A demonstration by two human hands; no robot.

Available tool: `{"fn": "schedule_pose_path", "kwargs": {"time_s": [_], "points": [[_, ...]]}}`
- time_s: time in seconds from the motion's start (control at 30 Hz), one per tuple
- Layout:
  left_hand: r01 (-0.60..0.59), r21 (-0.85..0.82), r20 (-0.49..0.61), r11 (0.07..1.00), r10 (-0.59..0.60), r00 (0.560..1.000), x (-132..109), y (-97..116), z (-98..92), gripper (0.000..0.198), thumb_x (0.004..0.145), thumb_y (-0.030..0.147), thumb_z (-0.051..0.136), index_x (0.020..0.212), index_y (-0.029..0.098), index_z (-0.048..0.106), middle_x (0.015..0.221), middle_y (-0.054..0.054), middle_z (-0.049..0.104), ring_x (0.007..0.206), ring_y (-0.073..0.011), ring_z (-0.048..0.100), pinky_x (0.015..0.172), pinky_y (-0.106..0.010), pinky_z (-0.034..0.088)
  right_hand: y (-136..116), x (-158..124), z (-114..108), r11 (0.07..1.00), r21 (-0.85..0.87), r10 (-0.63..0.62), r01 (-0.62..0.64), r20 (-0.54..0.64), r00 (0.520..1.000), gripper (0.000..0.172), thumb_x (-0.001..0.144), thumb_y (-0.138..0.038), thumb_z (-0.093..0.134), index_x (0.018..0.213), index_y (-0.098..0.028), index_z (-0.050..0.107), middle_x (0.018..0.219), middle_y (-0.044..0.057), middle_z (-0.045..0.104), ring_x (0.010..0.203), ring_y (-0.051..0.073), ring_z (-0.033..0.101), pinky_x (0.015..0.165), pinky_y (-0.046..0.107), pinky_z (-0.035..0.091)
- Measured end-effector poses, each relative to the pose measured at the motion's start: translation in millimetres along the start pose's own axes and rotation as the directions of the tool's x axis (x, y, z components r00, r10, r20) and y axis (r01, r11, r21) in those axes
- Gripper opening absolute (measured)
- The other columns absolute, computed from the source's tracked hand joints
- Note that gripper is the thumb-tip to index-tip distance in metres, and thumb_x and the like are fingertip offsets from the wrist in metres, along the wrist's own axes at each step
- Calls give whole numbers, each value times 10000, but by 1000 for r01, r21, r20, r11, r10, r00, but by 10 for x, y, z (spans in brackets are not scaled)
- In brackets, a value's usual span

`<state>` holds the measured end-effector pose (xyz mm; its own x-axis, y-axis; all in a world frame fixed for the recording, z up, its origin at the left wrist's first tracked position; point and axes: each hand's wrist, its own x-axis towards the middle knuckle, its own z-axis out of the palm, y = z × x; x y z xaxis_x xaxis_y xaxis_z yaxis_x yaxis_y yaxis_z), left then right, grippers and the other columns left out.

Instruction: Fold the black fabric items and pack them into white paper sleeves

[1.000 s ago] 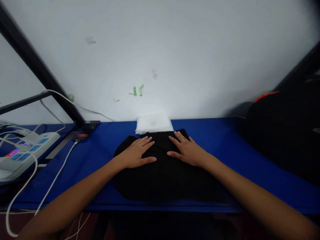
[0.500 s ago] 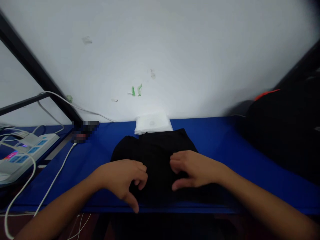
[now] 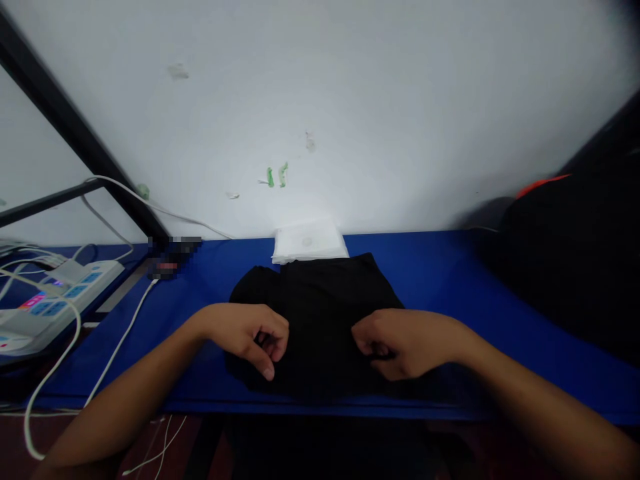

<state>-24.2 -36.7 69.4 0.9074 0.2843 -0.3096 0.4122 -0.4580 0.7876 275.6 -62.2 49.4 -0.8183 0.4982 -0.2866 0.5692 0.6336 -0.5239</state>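
Observation:
A folded black garment (image 3: 320,300) lies on the blue tabletop, its exact kind unclear in the dark folds. On its left side rests my left hand (image 3: 257,337), fingers curled inward and thumb bent toward them, closed on the cloth. Over the right side, my right hand (image 3: 400,340) is curled the same way, the fingertips tucked into the fabric and partly hidden. Just behind the garment's far edge sits a flat white packet or stack (image 3: 307,241), against the wall.
A white power strip (image 3: 75,297) with tangled cables stands at the left. A white cable (image 3: 123,343) runs from a blurred dark object (image 3: 173,257) across the blue table (image 3: 435,267). A large black bag-like shape (image 3: 575,260) takes up the right side.
Both hands have curled closed from looser, thumb-apart poses onto the garment. The left thumb has drawn up toward its fingers; the right hand sits slightly further right. The view has shifted slightly.

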Motion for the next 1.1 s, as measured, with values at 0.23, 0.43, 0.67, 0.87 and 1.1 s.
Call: {"fn": "schedule_pose_path", "kwargs": {"time_s": [0.23,0.43,0.67,0.87,1.1], "points": [[34,81,-120,996,-24,992,-121,33,-97,106,809,214,616,879,197,538,826,10,593,738,-125,542,685,-241,452,140,-241,-238,983,131,133,-126,-54,990,136,731,-166,547,865,-193,537,705,-20,555,589,119,483,529,232,359],[313,220,-546,924,-149,824,-128,-97,-172,156,914,285,466,1045,208,502,781,13,556,669,-132,515,605,-244,414,494,-250,-330,972,106,227,-208,-222,948,191,875,-365,503,933,-205,588,724,8,582,625,150,508,561,270,388],[486,395,-677,780,-110,727,24,-415,-170,256,880,377,562,1072,208,552,991,-48,603,815,-184,583,721,-311,461,859,-32,-240,920,-99,287,-378,-488,825,337,899,-480,497,1044,-185,572,869,86,651,764,237,612,672,368,481],[564,411,-763,716,-68,642,362,-436,-224,335,930,435,499,1191,235,567,1166,-80,569,886,-207,601,721,-313,485,975,170,-135,884,-190,155,-427,-743,651,392,946,-428,421,1232,-183,530,1199,153,548,1086,291,561,918,432,495],[578,424,-744,697,-95,661,553,-560,-296,187,898,374,543,949,196,565,1050,-76,588,923,-236,589,698,-320,491,1032,155,-161,921,-174,92,-350,-775,626,235,919,-315,408,1017,-209,594,1045,121,571,983,267,568,855,436,502]]}}
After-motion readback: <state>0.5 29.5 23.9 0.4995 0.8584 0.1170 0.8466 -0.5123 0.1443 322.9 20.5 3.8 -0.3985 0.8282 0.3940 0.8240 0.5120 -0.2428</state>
